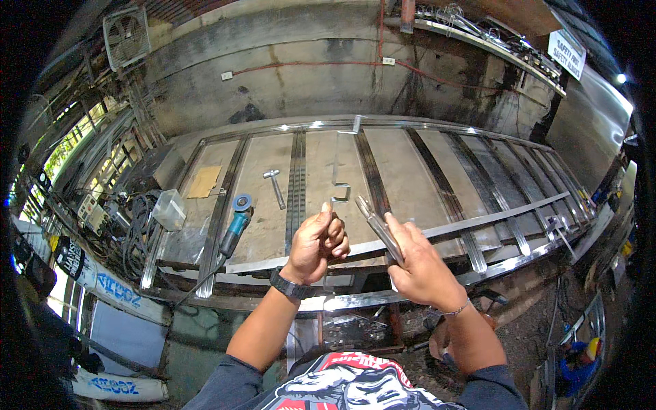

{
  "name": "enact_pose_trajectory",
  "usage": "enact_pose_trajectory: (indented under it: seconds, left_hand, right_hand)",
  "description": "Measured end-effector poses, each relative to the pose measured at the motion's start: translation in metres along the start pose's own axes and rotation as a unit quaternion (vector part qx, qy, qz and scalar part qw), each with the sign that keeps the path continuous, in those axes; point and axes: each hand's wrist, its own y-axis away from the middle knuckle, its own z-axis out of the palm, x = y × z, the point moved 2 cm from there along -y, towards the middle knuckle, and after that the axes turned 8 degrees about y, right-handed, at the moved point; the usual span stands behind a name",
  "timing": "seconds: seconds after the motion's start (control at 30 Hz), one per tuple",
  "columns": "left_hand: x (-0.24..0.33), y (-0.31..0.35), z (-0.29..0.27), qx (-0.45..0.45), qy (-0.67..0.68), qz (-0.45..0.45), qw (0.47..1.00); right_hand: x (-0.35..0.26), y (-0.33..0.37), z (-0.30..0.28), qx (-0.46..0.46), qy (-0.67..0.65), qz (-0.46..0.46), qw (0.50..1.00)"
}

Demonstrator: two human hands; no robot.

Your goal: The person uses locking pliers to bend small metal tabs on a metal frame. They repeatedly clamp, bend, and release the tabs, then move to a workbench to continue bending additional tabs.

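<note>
While both hands hovered above steel frame [437, 229] on counter [273, 174]: right hand [420, 263] clamped on shiny metal strip [378, 224]; left hand [318, 239] curled closed, thumb up, contents not discernible. Angle grinder [236, 222], hammer [275, 186] lay left.

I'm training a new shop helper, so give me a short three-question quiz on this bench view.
1. True or false: the right hand holds a shiny metal strip.
2. Which tool lies nearest the left hand? A) hammer B) grinder C) saw
3. Fill in: the hammer lies on the ____ inside the steel frame.

Key: 1 true; 2 B; 3 board
</note>
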Motion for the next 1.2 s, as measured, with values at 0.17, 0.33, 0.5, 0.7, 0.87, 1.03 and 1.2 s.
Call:
enact_pose_trajectory:
  seconds: [0.17,0.33,0.5,0.7,0.87,1.03,1.2]
  left_hand:
    - [-0.002,0.003,0.009,0.034,-0.048,0.001,0.998]
    - [-0.005,0.004,0.007,0.03,-0.064,-0.006,0.997]
    - [-0.007,0.004,0.007,0.05,-0.117,0.034,0.991]
    - [0.009,0.009,0.025,0.022,-0.193,0.052,0.98]
    - [0.003,0.011,0.026,0.002,-0.231,0.084,0.969]
    - [-0.006,0.024,0.039,-0.017,-0.29,0.172,0.941]
    - [-0.008,0.035,0.051,0.008,-0.411,0.229,0.882]
  right_hand:
    - [-0.007,-0.007,-0.008,0.002,0.102,-0.02,0.995]
    - [-0.001,-0.01,-0.009,0.004,0.115,-0.002,0.993]
    - [-0.002,-0.011,-0.014,-0.033,0.096,0.033,0.994]
    - [-0.001,-0.008,-0.013,-0.022,0.113,0.019,0.993]
    - [0.001,-0.002,-0.02,-0.017,0.173,-0.036,0.984]
    - [-0.005,0.003,-0.031,-0.03,0.174,-0.038,0.984]
    - [0.001,0.007,-0.033,-0.019,0.172,-0.054,0.983]
